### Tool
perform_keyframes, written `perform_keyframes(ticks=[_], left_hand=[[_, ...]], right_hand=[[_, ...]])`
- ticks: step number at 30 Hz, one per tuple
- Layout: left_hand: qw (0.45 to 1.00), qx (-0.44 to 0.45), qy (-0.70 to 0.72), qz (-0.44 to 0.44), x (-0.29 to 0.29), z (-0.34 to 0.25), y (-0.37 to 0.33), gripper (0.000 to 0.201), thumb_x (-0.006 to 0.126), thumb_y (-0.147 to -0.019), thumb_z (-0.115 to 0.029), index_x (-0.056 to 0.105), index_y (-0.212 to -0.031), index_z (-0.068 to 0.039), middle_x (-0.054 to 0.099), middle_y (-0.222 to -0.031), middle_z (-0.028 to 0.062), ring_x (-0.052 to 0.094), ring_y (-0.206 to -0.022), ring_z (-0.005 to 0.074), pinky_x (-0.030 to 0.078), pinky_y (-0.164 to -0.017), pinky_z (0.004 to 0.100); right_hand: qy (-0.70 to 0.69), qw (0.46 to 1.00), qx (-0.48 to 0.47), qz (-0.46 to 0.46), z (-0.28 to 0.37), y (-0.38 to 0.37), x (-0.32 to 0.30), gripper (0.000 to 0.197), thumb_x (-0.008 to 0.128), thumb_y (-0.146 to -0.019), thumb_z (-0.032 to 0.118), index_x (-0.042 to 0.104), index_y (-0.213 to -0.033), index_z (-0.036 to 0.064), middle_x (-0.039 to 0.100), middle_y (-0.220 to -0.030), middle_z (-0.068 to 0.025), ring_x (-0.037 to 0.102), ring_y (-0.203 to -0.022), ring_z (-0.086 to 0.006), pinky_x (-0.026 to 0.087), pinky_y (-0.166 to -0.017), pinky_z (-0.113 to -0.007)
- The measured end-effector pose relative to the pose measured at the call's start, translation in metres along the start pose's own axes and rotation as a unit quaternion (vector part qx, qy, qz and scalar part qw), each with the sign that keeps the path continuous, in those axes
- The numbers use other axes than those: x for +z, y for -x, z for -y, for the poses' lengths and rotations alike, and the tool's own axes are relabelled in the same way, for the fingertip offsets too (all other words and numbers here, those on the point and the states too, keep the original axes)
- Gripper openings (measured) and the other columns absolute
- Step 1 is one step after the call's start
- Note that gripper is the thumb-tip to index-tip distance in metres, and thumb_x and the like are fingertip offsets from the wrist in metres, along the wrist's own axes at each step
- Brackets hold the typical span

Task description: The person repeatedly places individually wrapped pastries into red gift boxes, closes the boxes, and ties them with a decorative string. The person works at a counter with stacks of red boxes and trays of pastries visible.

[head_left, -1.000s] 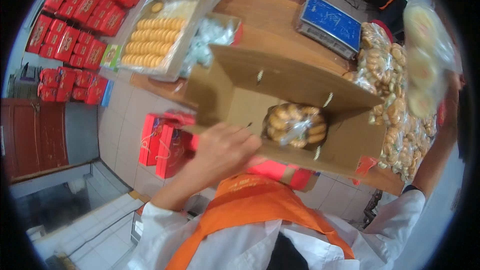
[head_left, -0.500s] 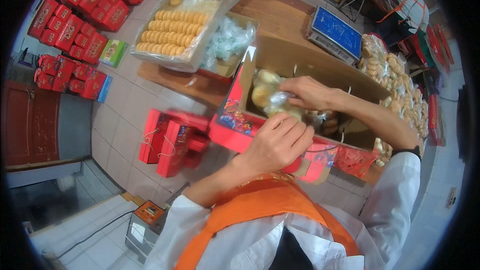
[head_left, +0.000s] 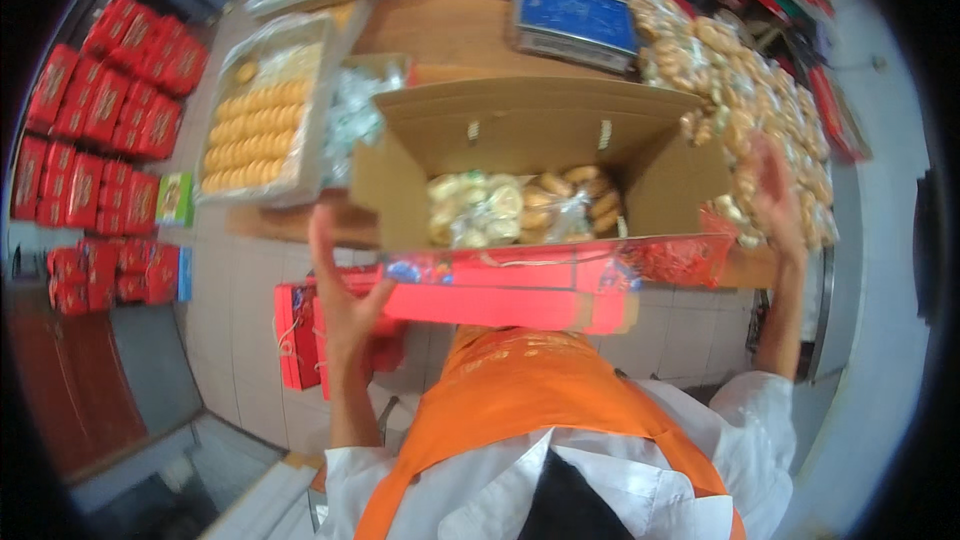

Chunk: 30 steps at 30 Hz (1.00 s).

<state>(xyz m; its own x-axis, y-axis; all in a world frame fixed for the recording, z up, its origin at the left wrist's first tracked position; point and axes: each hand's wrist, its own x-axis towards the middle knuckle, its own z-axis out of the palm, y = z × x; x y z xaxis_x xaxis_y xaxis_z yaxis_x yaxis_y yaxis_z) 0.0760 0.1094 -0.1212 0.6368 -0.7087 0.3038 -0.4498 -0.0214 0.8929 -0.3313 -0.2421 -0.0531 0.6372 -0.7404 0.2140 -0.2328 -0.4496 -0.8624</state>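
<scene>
An opened gift box point(head_left: 540, 120), red outside and brown cardboard inside, stands before me on the wooden table. Inside it, a clear bag of pale round pastries point(head_left: 470, 210) lies on the left and a bag of browner pastries point(head_left: 570, 205) on the right. My left hand point(head_left: 345, 305) is off the box's front left corner, empty, thumb and fingers apart. Out past the box's right end, my right hand point(head_left: 775, 190) is raised in front of the piled bagged pastries point(head_left: 740, 90), blurred, with its fingers stretched; nothing shows in it.
A plastic-lined tray of golden pastries point(head_left: 255, 130) stands at the left, beside a carton of crumpled clear plastic bags point(head_left: 355, 120). A blue-topped scale point(head_left: 575, 20) sits behind the box. Red gift boxes are stacked point(head_left: 100, 170) along the left; more red boxes point(head_left: 295, 335) stand below the table.
Both hands have left the bag of pale pastries, which now lies in the box. They have moved apart, left hand leftward, right hand rightward. My view has turned right.
</scene>
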Motion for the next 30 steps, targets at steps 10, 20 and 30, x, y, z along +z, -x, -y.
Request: perform_keyframes(ticks=[10,20,30], left_hand=[[0.983,0.01,0.138,0.124,0.056,-0.002,-0.048,0.089,0.064,-0.057,-0.007,0.024,-0.137,0.004,0.031,-0.141,0.0138,0.03,-0.129,0.0247,0.02,-0.107,0.0383],[0.924,-0.279,0.258,0.033,0.043,0.025,-0.038,0.04,0.058,-0.08,-0.009,0.052,-0.119,0.001,0.052,-0.12,0.0137,0.045,-0.115,0.0208,0.036,-0.097,0.0329],[0.984,0.057,-0.156,-0.071,0.076,-0.011,-0.049,0.04,0.057,-0.083,-0.011,0.047,-0.121,-0.002,0.051,-0.112,0.0123,0.05,-0.103,0.0246,0.039,-0.092,0.0332]], right_hand=[[-0.132,0.983,-0.121,0.033,-0.021,0.005,0.122,0.065,0.066,-0.073,0.034,0.044,-0.128,0.0061,0.038,-0.136,-0.0116,0.027,-0.131,-0.0267,0.017,-0.108,-0.043],[-0.328,0.938,0.046,-0.101,-0.005,-0.023,0.142,0.057,0.055,-0.081,0.021,0.035,-0.133,0.006,0.034,-0.137,-0.0103,0.038,-0.122,-0.0258,0.03,-0.102,-0.038],[-0.33,0.924,0.195,-0.004,-0.013,-0.034,0.11,0.075,0.057,-0.077,0.002,0.016,-0.14,0.0017,0.041,-0.12,-0.006,0.045,-0.102,-0.0126,0.037,-0.09,-0.025]])
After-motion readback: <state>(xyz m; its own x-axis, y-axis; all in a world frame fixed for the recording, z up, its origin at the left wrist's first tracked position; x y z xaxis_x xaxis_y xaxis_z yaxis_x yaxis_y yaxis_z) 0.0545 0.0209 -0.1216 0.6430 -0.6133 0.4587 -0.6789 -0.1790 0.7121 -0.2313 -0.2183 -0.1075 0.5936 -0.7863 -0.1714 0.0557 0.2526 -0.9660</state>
